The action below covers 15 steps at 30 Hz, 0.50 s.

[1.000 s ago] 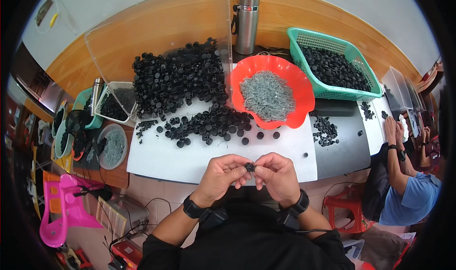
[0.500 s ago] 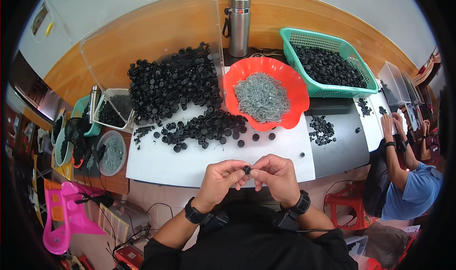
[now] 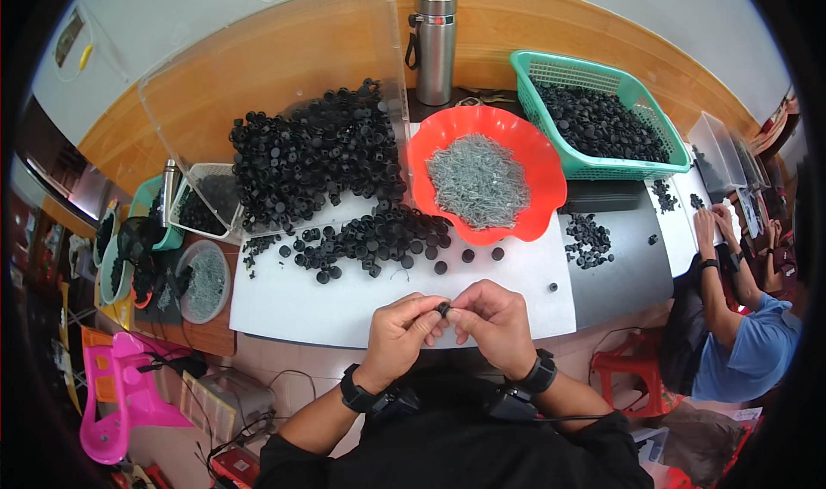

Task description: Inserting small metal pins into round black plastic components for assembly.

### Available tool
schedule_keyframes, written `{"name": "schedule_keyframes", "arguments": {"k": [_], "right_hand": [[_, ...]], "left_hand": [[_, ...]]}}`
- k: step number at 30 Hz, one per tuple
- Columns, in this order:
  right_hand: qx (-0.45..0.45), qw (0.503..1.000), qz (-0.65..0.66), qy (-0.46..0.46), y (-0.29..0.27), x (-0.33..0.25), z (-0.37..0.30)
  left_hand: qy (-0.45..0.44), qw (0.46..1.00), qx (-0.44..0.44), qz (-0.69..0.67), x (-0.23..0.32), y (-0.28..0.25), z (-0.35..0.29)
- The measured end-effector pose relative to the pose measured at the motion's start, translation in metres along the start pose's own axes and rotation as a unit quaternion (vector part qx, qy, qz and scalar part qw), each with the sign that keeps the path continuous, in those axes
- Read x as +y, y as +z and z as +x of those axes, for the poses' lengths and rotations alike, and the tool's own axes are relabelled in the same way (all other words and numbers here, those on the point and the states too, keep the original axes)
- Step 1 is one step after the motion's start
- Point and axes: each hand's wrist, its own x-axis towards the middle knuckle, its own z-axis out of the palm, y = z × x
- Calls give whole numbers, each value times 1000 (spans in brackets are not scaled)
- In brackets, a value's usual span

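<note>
Just over the near edge of the white work surface (image 3: 284,308), my left hand (image 3: 396,332) and my right hand (image 3: 497,324) meet fingertip to fingertip. Thumbs and fingers of both pinch one small round black plastic part (image 3: 443,309); its details are mostly covered. Beyond my hands spreads a heap of similar black plastic caps (image 3: 379,244), spilling from a clear plastic bin (image 3: 185,93) on its side. A red scalloped bowl (image 3: 549,201) to the right holds a mound of thin silvery metal pins or screws (image 3: 477,182).
A steel thermos (image 3: 435,54) stands at the back. Right of the bowl sits a green basket (image 3: 594,166) of black pieces, with more loose black parts (image 3: 588,241) on a dark mat (image 3: 632,269). Another person's hands (image 3: 714,226) work at far right. A pink plastic chair (image 3: 129,394) is at lower left.
My hands still pinch the small black part, which has shifted and tilted slightly between my fingertips. The whole view has moved a little.
</note>
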Motion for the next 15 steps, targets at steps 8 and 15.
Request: {"name": "schedule_keyframes", "arguments": {"k": [8, 15], "right_hand": [[-45, 999, 18, 9, 3, -2, 11], [-72, 997, 12, 9, 5, 1, 22]], "left_hand": [[-69, 986, 17, -150, -5, -7, -1], [-61, 979, 24, -191, -5, -10, 3]]}}
